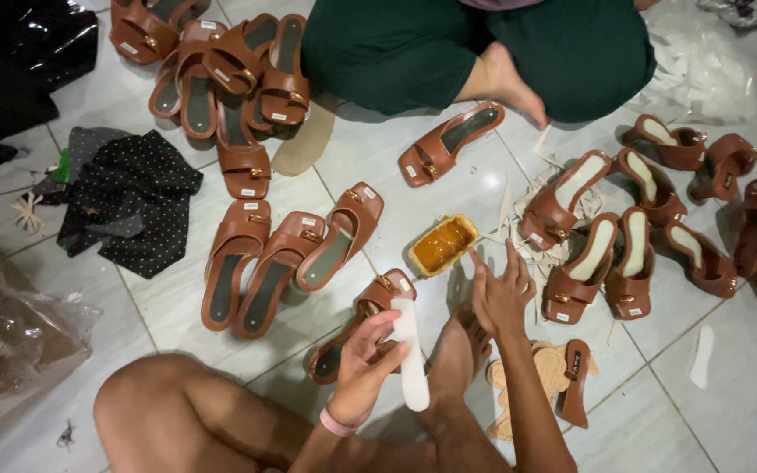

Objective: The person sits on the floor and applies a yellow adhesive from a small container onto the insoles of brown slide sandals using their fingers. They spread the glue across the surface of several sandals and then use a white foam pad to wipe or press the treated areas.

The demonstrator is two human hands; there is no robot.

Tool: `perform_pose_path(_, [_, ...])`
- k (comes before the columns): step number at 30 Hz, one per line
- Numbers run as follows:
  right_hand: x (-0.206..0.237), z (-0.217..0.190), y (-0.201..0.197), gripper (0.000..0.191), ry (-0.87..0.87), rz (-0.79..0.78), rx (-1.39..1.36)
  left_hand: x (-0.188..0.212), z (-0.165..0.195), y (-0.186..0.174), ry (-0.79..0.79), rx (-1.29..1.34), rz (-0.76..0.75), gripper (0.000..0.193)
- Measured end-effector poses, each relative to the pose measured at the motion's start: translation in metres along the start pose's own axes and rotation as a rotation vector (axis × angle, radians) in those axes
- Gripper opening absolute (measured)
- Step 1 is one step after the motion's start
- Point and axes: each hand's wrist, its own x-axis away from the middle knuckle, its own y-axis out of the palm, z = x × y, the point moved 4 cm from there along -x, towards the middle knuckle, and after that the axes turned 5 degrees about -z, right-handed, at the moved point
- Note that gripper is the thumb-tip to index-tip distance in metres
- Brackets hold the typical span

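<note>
Closest to the camera, the left hand [363, 368] with a pink wristband is pinching a white insole [410, 355], thumb on top and fingers curled under it, held over a brown sandal [363, 324] lying on the tile floor [168, 307]. Just right of it, the right hand [501, 293] has its fingers spread loose, fingertips reaching toward a small yellow tray of amber glue [442, 245] a bit farther out. More brown sandals sit in rows left and right of the tray. At the far side another person in green trousers [396, 52] sits cross-legged.
</note>
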Motion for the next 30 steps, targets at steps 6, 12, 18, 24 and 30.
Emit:
perform_pose_path(6, [-0.002, -0.004, 0.005, 0.047, 0.019, -0.093, 0.03, 0.0, 0.003, 0.006, 0.002, 0.013, -0.023, 0.049])
perform_pose_path(12, [0.002, -0.012, 0.003, 0.045, -0.01, -0.112, 0.053, 0.002, 0.003, 0.005, 0.005, 0.021, -0.013, 0.048])
perform_pose_path(18, [0.015, -0.025, -0.022, 0.046, -0.081, -0.12, -0.003, 0.0, -0.003, 0.004, 0.002, 0.009, 0.003, 0.048])
perform_pose_path(24, [0.045, -0.033, -0.076, 0.057, -0.065, -0.042, -0.495, -0.004, -0.003, 0.006, -0.033, 0.035, 0.006, 0.049])
perform_pose_path(30, [0.082, -0.062, -0.116, 0.072, -0.232, 0.033, -0.826, -0.005, -0.001, 0.016, -0.072, 0.214, -0.036, 0.052])
